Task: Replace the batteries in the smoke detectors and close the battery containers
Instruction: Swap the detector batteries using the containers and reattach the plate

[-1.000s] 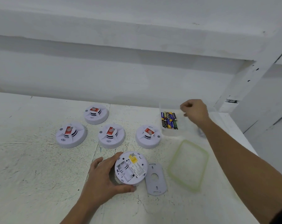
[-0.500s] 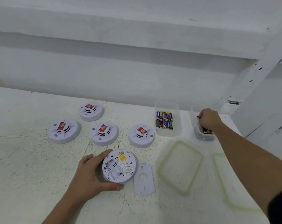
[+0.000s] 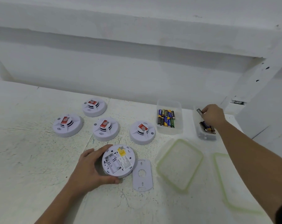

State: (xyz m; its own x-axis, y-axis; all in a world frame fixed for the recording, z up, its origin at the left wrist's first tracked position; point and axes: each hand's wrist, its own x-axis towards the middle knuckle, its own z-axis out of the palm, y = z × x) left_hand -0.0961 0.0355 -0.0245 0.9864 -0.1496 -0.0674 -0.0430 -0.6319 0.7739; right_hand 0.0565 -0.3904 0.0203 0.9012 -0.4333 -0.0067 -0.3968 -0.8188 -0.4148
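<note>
We curl our left hand [image 3: 91, 168] round the upturned smoke detector [image 3: 118, 160] on the table [image 3: 31, 159], its cover plate [image 3: 142, 175] lying just beside it, while our right hand [image 3: 213, 114] pinches a dark battery [image 3: 199, 111] in its fingertips above the far-right clear container [image 3: 206, 138].

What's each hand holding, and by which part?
Left hand grips the upturned smoke detector by its rim. Right hand pinches a dark battery by one end, at the right-hand container.
</note>
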